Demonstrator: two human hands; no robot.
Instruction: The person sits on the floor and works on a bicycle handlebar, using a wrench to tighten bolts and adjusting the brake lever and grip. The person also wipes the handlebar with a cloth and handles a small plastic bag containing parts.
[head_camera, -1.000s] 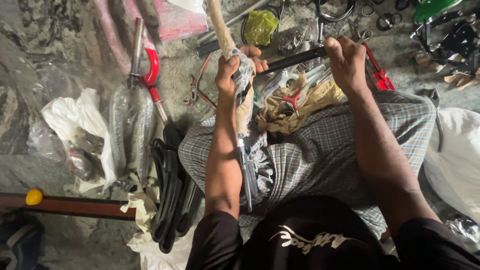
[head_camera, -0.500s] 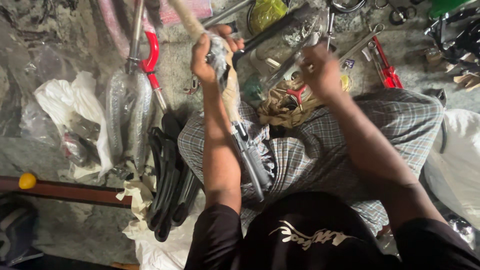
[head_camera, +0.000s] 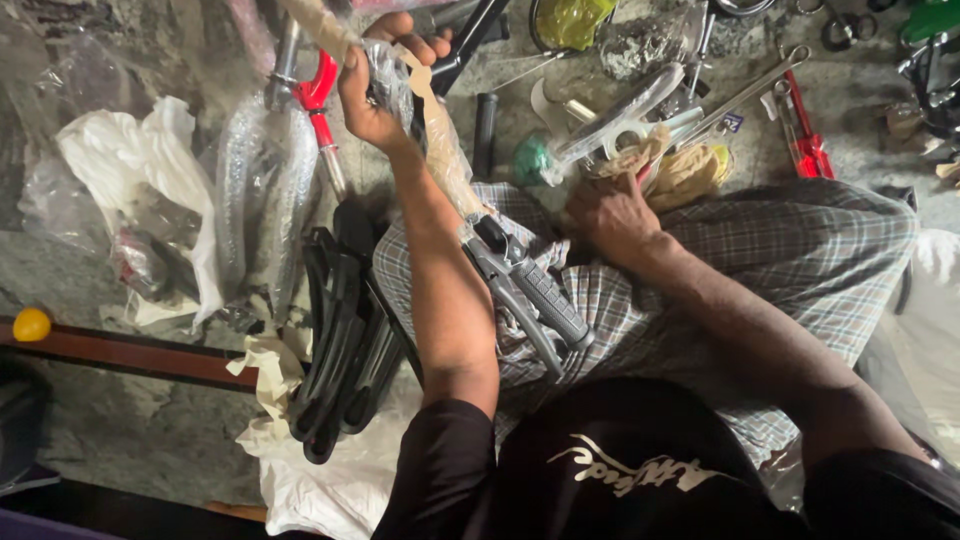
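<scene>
The long bicycle handlebar wrapped in tan paper and clear plastic film (head_camera: 445, 150) runs on a slant from the upper left of the view down to the person's lap, its long axis pointing from far-left to near-right. Its lower end carries a black ribbed rubber grip with a grey brake lever (head_camera: 530, 295), which rests on the checked cloth over the thighs (head_camera: 790, 250).

The left hand (head_camera: 375, 85) is closed around the wrapped upper part of the bar, fingers curled over the film, so it holds the high end well away from the body. The right hand (head_camera: 612, 215) sits lower and to the right, just beside the bar's lower stretch but apart from it; it is loosely curled over the cloth near a crumpled wad of tan paper (head_camera: 680, 170), and I cannot tell whether it pinches anything. Of the 2 hands, the right is nearer the grip end, which lies down and to its left.

Further out, a stack of black curved plastic mudguards (head_camera: 340, 340) lies left of the left forearm, beside a film-wrapped fork with a red fitting (head_camera: 285, 170). A long silver spanner (head_camera: 745, 95) and a red-handled tool (head_camera: 805, 135) lie on the grey floor (head_camera: 130, 430) beyond the knees.
</scene>
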